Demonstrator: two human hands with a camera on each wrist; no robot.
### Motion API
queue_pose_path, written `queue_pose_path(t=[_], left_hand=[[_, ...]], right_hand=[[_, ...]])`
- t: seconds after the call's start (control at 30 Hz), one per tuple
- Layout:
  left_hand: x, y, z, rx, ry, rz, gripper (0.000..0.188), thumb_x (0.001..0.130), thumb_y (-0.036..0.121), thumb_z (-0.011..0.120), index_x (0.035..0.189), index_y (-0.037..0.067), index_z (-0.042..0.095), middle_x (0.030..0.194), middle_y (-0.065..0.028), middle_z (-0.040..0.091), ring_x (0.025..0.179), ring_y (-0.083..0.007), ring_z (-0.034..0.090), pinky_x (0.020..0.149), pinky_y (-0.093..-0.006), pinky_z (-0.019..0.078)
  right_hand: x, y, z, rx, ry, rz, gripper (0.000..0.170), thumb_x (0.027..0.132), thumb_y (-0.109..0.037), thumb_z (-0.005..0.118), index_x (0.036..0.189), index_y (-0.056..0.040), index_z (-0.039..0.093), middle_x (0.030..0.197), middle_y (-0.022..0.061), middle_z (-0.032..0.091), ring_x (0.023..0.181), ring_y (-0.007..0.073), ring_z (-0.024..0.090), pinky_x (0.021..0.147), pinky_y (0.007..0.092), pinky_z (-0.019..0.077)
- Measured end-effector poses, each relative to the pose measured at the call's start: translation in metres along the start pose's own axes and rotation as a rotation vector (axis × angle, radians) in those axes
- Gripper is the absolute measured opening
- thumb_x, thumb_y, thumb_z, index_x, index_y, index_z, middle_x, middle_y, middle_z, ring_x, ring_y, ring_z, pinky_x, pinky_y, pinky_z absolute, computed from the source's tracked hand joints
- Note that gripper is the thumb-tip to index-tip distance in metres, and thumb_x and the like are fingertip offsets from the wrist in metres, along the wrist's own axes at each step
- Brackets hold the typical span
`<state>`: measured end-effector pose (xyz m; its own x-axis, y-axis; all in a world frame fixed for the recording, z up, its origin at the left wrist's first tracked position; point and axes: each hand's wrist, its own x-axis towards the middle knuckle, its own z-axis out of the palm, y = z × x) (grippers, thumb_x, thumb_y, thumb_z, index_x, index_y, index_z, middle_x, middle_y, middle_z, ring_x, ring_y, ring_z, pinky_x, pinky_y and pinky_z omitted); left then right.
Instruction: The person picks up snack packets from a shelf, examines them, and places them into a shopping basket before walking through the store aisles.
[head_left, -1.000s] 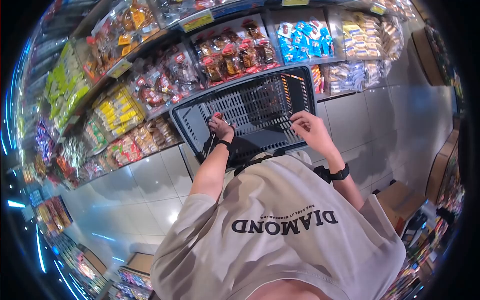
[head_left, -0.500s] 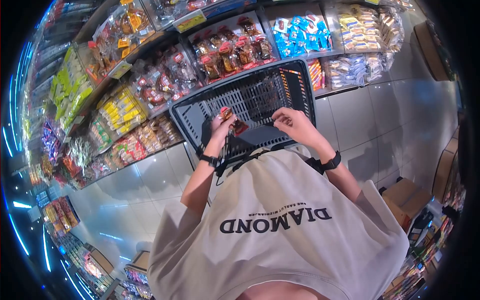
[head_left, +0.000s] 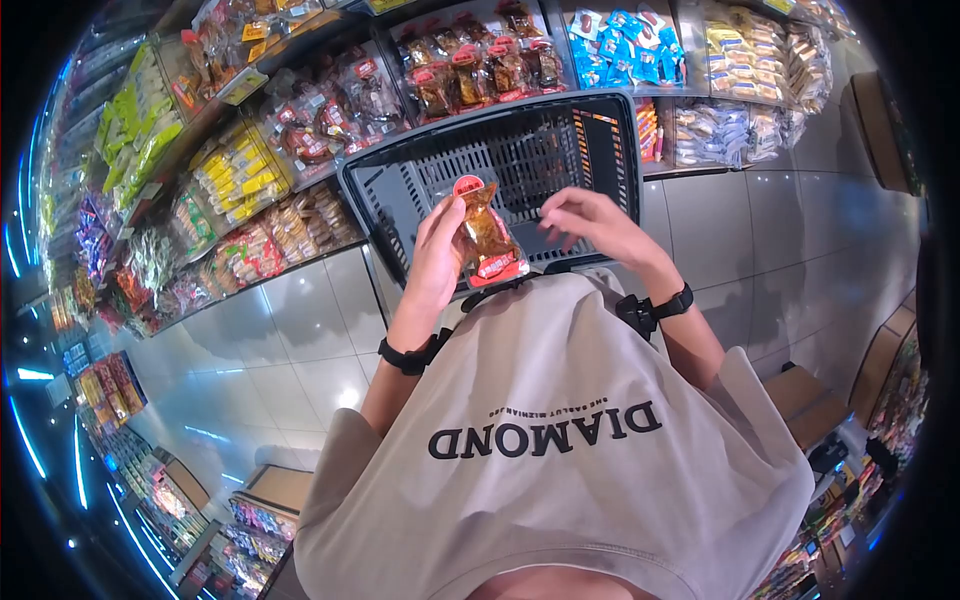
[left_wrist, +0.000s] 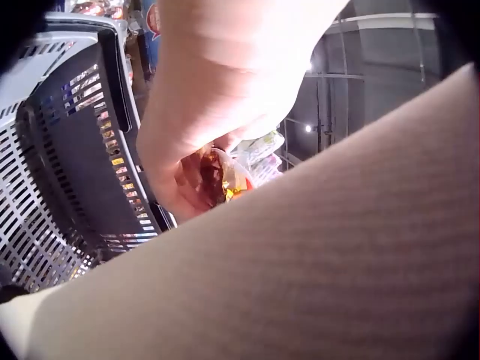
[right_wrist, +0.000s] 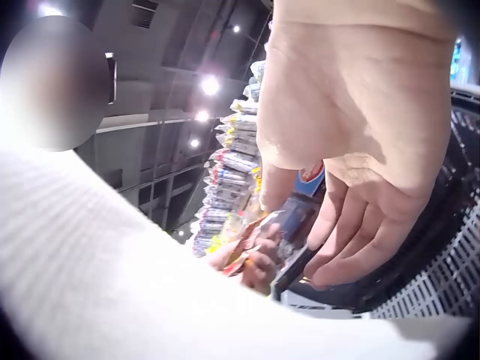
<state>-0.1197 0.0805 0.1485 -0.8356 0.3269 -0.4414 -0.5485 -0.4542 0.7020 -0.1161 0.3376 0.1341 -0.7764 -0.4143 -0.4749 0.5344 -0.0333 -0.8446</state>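
Observation:
A clear sealed pack of brown food with red printed ends [head_left: 490,235] is held upright over the shopping basket. My left hand [head_left: 435,250] grips its left side, thumb near the top. In the left wrist view part of the brown pack [left_wrist: 212,171] shows past the left hand [left_wrist: 225,90], and the rest is hidden. To the right of the pack, my right hand [head_left: 600,225] hovers over the basket with loosely bent fingers and nothing in them. The right wrist view shows that hand [right_wrist: 360,150] with its fingers hanging down. The grey plastic basket [head_left: 385,160] lies beneath both hands.
Shelves beyond the basket hold similar brown packs [head_left: 470,65], blue packets [head_left: 625,50], pale wrapped snacks [head_left: 745,55] and yellow packets [head_left: 238,175]. Tiled floor [head_left: 730,240] lies to the right. A cardboard box [head_left: 800,400] stands behind on the right.
My left hand has come up out of the basket with the pack, turning its printed side upward. The right hand has moved a little left, toward the pack.

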Motion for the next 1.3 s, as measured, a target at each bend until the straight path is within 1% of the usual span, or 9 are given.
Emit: queue_pose_path(t=[0.1, 0.23, 0.53, 0.73, 0.8, 0.97, 1.13, 1.23, 1.3], left_hand=[[0.001, 0.006, 0.005, 0.050, 0.012, -0.004, 0.036, 0.107, 0.027, 0.044, 0.128, -0.001, 0.053, 0.103, -0.0127, 0.065, 0.094, -0.0212, 0.066, 0.087, -0.0403, 0.0564], [0.003, 0.008, 0.009, 0.106, 0.016, 0.058, 0.036, 0.108, 0.027, 0.043, 0.127, -0.002, 0.054, 0.103, -0.0122, 0.065, 0.094, -0.0203, 0.066, 0.088, -0.0383, 0.0551], [0.006, 0.015, 0.006, 0.363, 0.075, 0.155, 0.033, 0.105, 0.025, 0.053, 0.114, -0.004, 0.068, 0.101, -0.0012, 0.067, 0.091, -0.0060, 0.056, 0.085, -0.0239, 0.0454], [0.006, 0.028, 0.000, 0.420, 0.166, 0.347, 0.034, 0.106, 0.024, 0.049, 0.126, 0.000, 0.063, 0.110, -0.0056, 0.066, 0.089, -0.0096, 0.060, 0.078, -0.0255, 0.0479], [0.001, 0.035, -0.018, 0.482, 0.178, 0.387, 0.033, 0.105, 0.022, 0.047, 0.126, 0.000, 0.062, 0.110, -0.0090, 0.068, 0.089, -0.0114, 0.062, 0.076, -0.0261, 0.0488], [-0.016, 0.028, -0.061, 0.468, 0.361, 0.373, 0.027, 0.103, 0.021, 0.054, 0.116, 0.000, 0.066, 0.098, -0.0089, 0.070, 0.077, -0.0113, 0.063, 0.070, -0.0248, 0.0477], [-0.025, 0.020, -0.077, 0.448, 0.428, 0.355, 0.023, 0.102, 0.017, 0.054, 0.113, 0.000, 0.066, 0.095, -0.0078, 0.070, 0.077, -0.0109, 0.062, 0.070, -0.0245, 0.0475], [-0.028, 0.016, -0.082, 0.455, 0.446, 0.368, 0.022, 0.101, 0.013, 0.053, 0.110, -0.001, 0.067, 0.094, -0.0075, 0.070, 0.077, -0.0109, 0.062, 0.069, -0.0244, 0.0473], [-0.030, 0.012, -0.085, 0.452, 0.445, 0.354, 0.022, 0.102, 0.014, 0.053, 0.112, 0.000, 0.066, 0.096, -0.0071, 0.069, 0.079, -0.0103, 0.061, 0.070, -0.0242, 0.0460]], right_hand=[[0.002, -0.012, 0.018, 0.015, -0.256, 0.001, 0.031, 0.098, -0.027, 0.064, 0.113, -0.0007, 0.063, 0.102, 0.0068, 0.067, 0.089, 0.0137, 0.064, 0.072, 0.0299, 0.0549], [0.012, -0.015, 0.031, 0.001, -0.280, 0.008, 0.029, 0.098, -0.023, 0.066, 0.112, 0.0030, 0.063, 0.097, 0.0060, 0.068, 0.085, 0.0114, 0.064, 0.069, 0.0283, 0.0548], [0.020, -0.021, 0.051, 0.024, -0.160, -0.063, 0.023, 0.093, -0.017, 0.072, 0.106, 0.0010, 0.064, 0.086, -0.0015, 0.064, 0.080, 0.0051, 0.060, 0.073, 0.0243, 0.0512], [0.045, -0.054, 0.036, 0.058, -0.117, -0.102, 0.015, 0.094, -0.017, 0.071, 0.099, -0.0033, 0.068, 0.086, -0.0022, 0.063, 0.085, 0.0070, 0.060, 0.077, 0.0260, 0.0503], [0.062, -0.089, 0.014, 0.058, 0.028, -0.170, 0.012, 0.092, -0.018, 0.072, 0.093, -0.0062, 0.072, 0.092, 0.0000, 0.069, 0.091, 0.0076, 0.060, 0.086, 0.0262, 0.0460], [0.161, -0.127, -0.082, -0.407, 0.394, -0.132, 0.025, 0.085, -0.025, 0.080, 0.092, -0.0016, 0.073, 0.092, 0.0045, 0.068, 0.089, 0.0128, 0.058, 0.087, 0.0288, 0.0411], [0.261, -0.116, -0.135, -0.682, 0.454, -0.006, 0.039, 0.080, -0.029, 0.085, 0.103, 0.0004, 0.073, 0.104, 0.0091, 0.069, 0.098, 0.0179, 0.061, 0.088, 0.0333, 0.0469], [0.306, -0.106, -0.148, -0.635, 0.505, -0.056, 0.038, 0.079, -0.037, 0.084, 0.089, -0.0018, 0.073, 0.089, 0.0075, 0.071, 0.089, 0.0181, 0.065, 0.080, 0.0344, 0.0509], [0.321, -0.112, -0.148, -1.095, 0.389, 0.123, 0.043, 0.080, -0.044, 0.081, 0.096, -0.0046, 0.074, 0.093, 0.0079, 0.072, 0.089, 0.0183, 0.067, 0.081, 0.0333, 0.0524]])
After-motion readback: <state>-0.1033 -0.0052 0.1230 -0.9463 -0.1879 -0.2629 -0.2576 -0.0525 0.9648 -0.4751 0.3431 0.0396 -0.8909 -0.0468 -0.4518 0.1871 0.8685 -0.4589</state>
